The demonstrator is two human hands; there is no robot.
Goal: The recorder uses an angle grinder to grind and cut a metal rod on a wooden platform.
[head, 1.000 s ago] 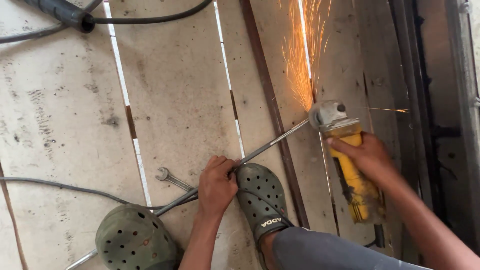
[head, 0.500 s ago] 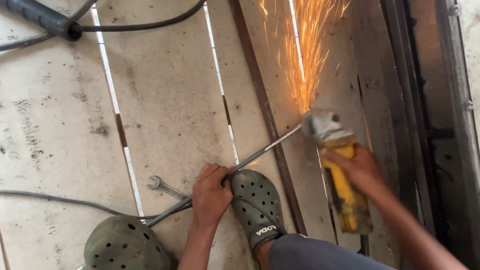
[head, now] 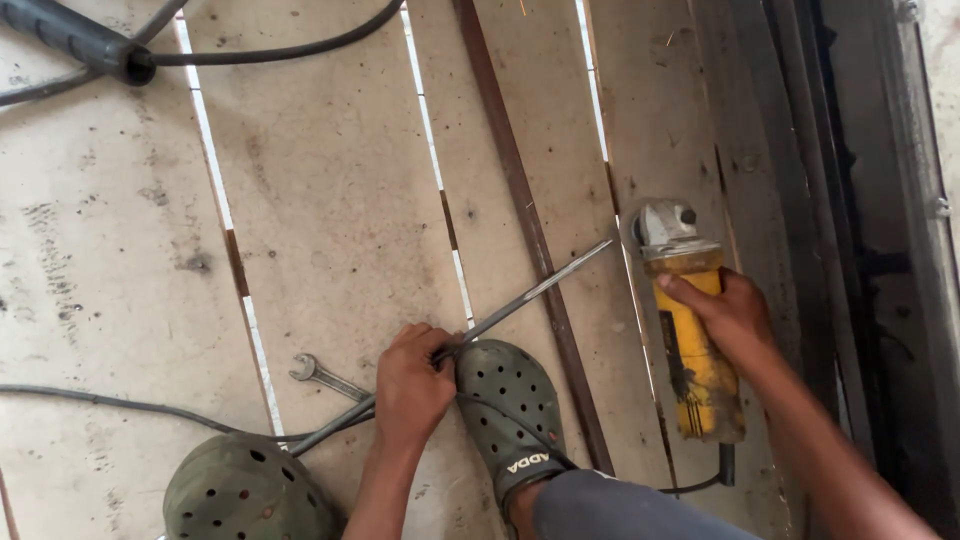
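My left hand [head: 412, 385] is down on the boards, fingers curled tight around the thin metal rod [head: 470, 335], pinning it against the toe of my right clog [head: 510, 415]. The rod runs on a slant, from near my left clog [head: 245, 495] at the bottom up toward the grinder, its far tip lying just short of the grinder's head and crossing the dark flat steel strip [head: 525, 225] that stretches along the floor.

My right hand [head: 730, 315] is wrapped around the yellow body of the angle grinder [head: 690, 330], fingers closed over the top of it, thumb side toward the grey metal head. The grinder lies along the plank, head pointing away from me, its black cord [head: 700, 480] trailing out behind near my knee.

A small spanner [head: 325, 377] lies on the wooden floor [head: 330, 180] just to the left of my left hand, near the rod but apart from my fingers. A thin grey cable [head: 100, 403] runs across the boards at lower left. At the top left, a black handle [head: 75, 38] with a thick black hose [head: 290, 45] lies well away from both hands.
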